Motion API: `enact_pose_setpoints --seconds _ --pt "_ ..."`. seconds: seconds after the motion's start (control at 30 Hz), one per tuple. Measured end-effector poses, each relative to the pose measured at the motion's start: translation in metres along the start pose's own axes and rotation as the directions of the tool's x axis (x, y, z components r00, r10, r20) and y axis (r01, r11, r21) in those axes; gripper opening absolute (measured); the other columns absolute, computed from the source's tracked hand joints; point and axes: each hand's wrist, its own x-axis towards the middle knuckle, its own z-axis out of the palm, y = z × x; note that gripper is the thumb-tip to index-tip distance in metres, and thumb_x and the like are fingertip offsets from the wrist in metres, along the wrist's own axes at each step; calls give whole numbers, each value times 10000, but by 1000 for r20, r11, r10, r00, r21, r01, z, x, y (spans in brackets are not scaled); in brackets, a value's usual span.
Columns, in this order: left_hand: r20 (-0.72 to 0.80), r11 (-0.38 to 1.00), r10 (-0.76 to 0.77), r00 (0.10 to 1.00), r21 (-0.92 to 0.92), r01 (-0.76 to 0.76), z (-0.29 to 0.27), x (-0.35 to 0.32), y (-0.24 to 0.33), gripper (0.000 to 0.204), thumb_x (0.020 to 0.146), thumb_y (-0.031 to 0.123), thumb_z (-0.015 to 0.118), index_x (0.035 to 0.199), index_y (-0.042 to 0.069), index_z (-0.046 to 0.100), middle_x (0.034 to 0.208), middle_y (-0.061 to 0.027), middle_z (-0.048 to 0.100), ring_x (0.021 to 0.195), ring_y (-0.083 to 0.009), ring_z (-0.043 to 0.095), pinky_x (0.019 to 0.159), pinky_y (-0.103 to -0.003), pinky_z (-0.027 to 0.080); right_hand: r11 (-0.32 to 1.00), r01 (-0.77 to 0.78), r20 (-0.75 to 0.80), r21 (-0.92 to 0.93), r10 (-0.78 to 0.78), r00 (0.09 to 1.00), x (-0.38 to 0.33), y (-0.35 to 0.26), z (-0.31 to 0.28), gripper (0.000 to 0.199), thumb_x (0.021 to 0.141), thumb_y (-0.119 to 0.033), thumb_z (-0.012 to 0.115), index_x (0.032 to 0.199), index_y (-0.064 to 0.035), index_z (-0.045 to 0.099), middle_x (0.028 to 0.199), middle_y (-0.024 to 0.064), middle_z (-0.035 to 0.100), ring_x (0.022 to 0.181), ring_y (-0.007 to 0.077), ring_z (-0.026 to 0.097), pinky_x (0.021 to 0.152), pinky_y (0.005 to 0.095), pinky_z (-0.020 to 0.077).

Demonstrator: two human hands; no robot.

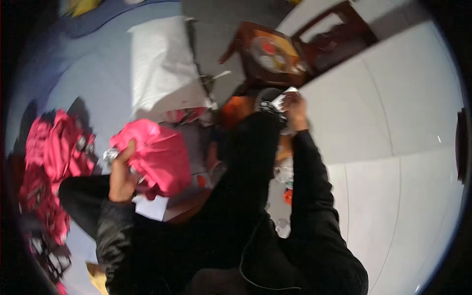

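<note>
My left hand [123, 176] is closed on a bunched pink cloth bundle [160, 157], the thumb lying over its near-left side. Shiny silver bits [110, 155] show beside that thumb. The bundle's exact kind is not clear. Out past my dark-trousered knee, my right hand [296, 112] has its fingers curled beside a small white piece [289, 95]. Blur hides what that piece is and how firmly the fingers hold it. Just left of those fingers is a black-and-white patterned thing [269, 105], also smeared.
A pile of similar pink cloth things [54, 152] lies at the left. A large white sack [162, 64] lies beyond the bundle. Farther right stand a small brown wooden stool [246, 46] bearing a round tray [275, 56], and a white wall [364, 108].
</note>
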Motion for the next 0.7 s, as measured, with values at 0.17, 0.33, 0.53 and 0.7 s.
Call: enact_pose_setpoints --seconds 0.17,0.33,0.53,0.7 --pt "19 815 -361 932 -479 326 1 16 18 292 958 147 665 1241 79 648 1209 -66 704 1177 -223 645 1051 -446 494 985 167 -37 -39 -168 985 7 -156 132 120 1007 -47 578 1069 27 649 875 107 712 747 193 707 684 322 601" --pt "-133 821 -315 940 -535 199 -9 12 18 280 944 150 689 1215 83 668 1199 -51 710 1149 -218 655 1054 -446 487 881 446 309 157 -473 825 -39 -211 280 100 999 -7 568 1055 46 633 922 153 723 819 223 731 725 306 600" --pt "-129 778 -284 950 -610 150 -23 17 12 285 942 176 703 1208 80 673 1195 -52 711 1131 -208 658 1060 -435 476 943 189 522 275 -312 794 -113 -185 369 107 961 55 620 1067 58 609 963 135 735 852 176 721 751 291 592" --pt "-192 819 -307 932 -552 156 -28 15 5 278 952 188 700 1199 61 679 1179 -41 714 1117 -182 658 1049 -402 479 923 344 510 173 -383 771 -133 -158 375 125 914 45 691 1014 44 618 940 132 734 827 196 726 737 303 592"
